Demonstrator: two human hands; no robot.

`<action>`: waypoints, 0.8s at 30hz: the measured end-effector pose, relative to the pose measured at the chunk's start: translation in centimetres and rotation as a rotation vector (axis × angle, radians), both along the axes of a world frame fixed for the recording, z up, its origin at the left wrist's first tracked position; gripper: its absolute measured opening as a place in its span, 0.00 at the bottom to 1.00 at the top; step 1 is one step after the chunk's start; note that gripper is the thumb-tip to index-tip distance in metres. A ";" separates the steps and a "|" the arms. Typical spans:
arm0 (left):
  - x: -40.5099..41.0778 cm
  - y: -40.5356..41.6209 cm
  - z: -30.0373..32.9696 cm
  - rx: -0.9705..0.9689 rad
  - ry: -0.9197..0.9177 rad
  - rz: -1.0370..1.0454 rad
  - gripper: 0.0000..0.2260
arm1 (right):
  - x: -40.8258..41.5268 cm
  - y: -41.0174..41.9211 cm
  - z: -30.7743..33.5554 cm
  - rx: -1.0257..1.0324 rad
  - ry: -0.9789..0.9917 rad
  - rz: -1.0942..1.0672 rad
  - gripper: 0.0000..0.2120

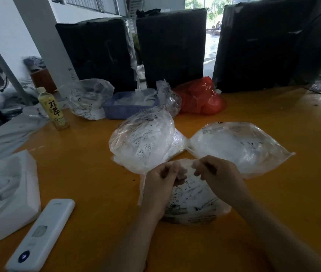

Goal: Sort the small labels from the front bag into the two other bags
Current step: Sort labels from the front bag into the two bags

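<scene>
The clear plastic front bag of small printed labels (192,203) is laid flat on the orange-yellow table (89,173), nearest the viewer, directly under both hands. Its top edge is pinched by the left hand (160,182) and the right hand (217,174), fingers curled on the plastic, the mouth being held between them. Both forearms are extended from the lower edge, converging over the bag, knuckles up.

Two other clear bags are seen just behind: a bulging clear bag of white labels (144,142) at centre-left and a flatter clear bag (238,146) at right, their corners touching.

Further back: one more clear bag (88,99), one blue plastic tray (124,108), one red plastic bag (201,97), one yellow drink bottle (54,109), three black wrapped bundles (171,48). One white remote (42,234) and one white foam block (10,191) are at left.
</scene>
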State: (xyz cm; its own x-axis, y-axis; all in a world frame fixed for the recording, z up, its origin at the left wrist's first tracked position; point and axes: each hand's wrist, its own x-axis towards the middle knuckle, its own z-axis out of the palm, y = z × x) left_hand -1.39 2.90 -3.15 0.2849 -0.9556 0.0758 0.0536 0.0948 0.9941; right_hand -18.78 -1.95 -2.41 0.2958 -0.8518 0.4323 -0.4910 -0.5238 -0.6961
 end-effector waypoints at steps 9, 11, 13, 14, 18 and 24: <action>0.3 -0.2 -0.2 0.068 0.053 -0.161 0.14 | 0.4 0.3 0.0 0.145 -0.056 0.038 0.22; 0.5 -0.3 -0.1 0.082 0.164 -0.130 0.11 | 0.3 0.2 0.0 0.134 0.043 0.021 0.24; 0.8 -0.4 -0.1 0.098 0.294 -0.099 0.05 | -0.1 -0.1 -0.2 0.058 0.260 0.028 0.22; 1.0 -0.5 -0.1 0.101 0.357 -0.095 0.04 | -0.3 -0.3 -0.4 0.031 0.385 0.051 0.18; 1.1 -0.7 0.0 0.098 0.584 -0.094 0.12 | -0.2 -0.4 -1.1 0.056 0.640 0.127 0.18; 0.9 -1.1 0.0 0.119 0.640 -0.071 0.10 | -0.5 -0.1 0.1 -0.051 0.313 0.007 0.06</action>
State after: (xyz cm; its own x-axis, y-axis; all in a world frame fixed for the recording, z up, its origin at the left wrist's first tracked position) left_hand -0.53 1.85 -3.20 0.1746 -0.9651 -0.1951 0.6400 -0.0393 0.7673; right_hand -19.23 -2.06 -2.36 0.4272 -0.8287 0.3616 -0.6736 -0.5585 -0.4840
